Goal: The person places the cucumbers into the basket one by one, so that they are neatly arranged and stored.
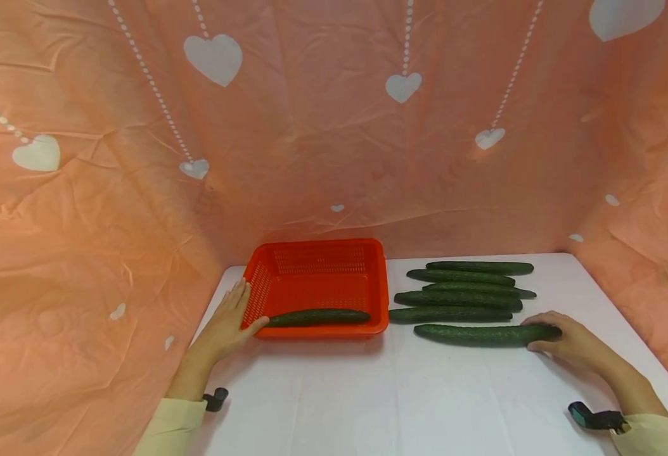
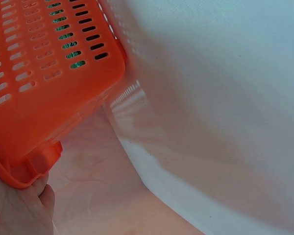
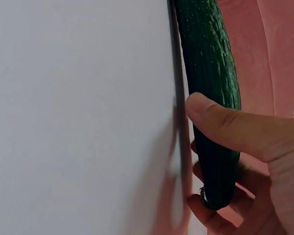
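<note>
Near the right edge of the worktop, the right hand grips the front cucumber by its right end, its length pointing left toward the basket. The left hand, fingers straight, touches the basket's left side.

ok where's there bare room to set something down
Widest bare patch: the near white table, in front of the red basket and the held cucumber. The basket is also bare behind its lone cucumber. Crowded: right of the basket, where five cucumbers lie close together.

Dark green cucumbers, red basket, orange backdrop with white hearts
</note>
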`<state>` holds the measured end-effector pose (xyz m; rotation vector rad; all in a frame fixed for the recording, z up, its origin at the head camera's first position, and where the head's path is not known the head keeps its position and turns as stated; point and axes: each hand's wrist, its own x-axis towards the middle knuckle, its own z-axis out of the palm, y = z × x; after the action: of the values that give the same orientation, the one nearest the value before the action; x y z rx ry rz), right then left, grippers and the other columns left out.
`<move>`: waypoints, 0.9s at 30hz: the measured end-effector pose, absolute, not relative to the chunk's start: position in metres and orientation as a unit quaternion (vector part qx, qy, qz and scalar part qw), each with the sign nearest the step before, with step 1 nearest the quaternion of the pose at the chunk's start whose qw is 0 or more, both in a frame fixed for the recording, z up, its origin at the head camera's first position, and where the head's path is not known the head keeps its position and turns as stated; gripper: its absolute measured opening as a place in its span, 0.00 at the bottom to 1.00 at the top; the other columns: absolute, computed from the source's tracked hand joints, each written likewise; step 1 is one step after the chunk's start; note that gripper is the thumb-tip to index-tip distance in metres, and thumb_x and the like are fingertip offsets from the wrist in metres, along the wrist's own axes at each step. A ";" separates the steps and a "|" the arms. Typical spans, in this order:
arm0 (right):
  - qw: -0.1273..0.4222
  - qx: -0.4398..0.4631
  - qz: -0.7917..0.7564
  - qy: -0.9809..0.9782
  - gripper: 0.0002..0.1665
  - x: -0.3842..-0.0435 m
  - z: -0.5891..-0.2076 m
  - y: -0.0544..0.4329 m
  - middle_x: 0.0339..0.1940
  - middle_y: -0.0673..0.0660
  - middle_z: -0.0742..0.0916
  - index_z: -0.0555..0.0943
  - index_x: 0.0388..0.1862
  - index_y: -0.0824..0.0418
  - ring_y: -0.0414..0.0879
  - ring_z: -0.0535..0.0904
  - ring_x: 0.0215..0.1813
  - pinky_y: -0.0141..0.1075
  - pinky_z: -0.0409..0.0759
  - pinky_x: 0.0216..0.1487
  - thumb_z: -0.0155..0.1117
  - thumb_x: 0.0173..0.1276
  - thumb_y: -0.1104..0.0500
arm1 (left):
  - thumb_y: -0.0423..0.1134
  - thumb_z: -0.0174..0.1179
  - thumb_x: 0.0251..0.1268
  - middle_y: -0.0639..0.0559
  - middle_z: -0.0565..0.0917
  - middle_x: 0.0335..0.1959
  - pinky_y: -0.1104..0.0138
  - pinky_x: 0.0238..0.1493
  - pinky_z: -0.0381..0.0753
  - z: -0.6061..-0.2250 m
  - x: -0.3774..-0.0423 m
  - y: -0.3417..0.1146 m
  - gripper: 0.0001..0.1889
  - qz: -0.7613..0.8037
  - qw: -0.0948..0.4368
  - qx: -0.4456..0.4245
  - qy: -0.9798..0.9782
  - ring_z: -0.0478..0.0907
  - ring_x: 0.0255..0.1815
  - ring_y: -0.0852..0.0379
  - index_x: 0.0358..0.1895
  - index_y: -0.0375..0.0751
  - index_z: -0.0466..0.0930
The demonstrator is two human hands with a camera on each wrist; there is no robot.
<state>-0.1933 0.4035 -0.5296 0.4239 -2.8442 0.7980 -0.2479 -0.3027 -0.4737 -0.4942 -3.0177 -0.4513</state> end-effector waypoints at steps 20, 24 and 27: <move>0.090 0.181 0.321 -0.925 0.21 -0.183 -0.505 0.405 0.53 0.28 0.85 0.88 0.57 0.49 0.24 0.79 0.51 0.20 0.73 0.45 0.81 0.66 0.60 | 0.67 0.53 0.79 0.34 0.40 0.89 0.39 0.86 0.41 -0.474 -0.247 -0.304 0.54 -0.145 0.019 -0.157 -0.977 0.40 0.89 0.31 0.86 0.27 0.43; 0.094 0.173 0.323 -0.926 0.20 -0.181 -0.501 0.405 0.56 0.25 0.82 0.88 0.58 0.48 0.17 0.72 0.56 0.16 0.70 0.47 0.80 0.68 0.59 | 0.68 0.52 0.79 0.34 0.40 0.90 0.38 0.86 0.41 -0.474 -0.248 -0.303 0.55 -0.148 0.018 -0.158 -0.976 0.40 0.89 0.30 0.86 0.27 0.42; 0.098 0.167 0.327 -0.925 0.21 -0.179 -0.499 0.405 0.57 0.24 0.81 0.88 0.59 0.48 0.14 0.69 0.58 0.14 0.68 0.48 0.79 0.69 0.58 | 0.68 0.53 0.79 0.35 0.40 0.90 0.39 0.86 0.40 -0.474 -0.248 -0.303 0.55 -0.150 0.017 -0.156 -0.976 0.40 0.89 0.30 0.87 0.28 0.42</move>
<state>-0.1792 0.4047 -0.4992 0.4953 -2.7369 0.9688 -0.2485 -0.3032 -0.4740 -0.4847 -3.0345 -0.4647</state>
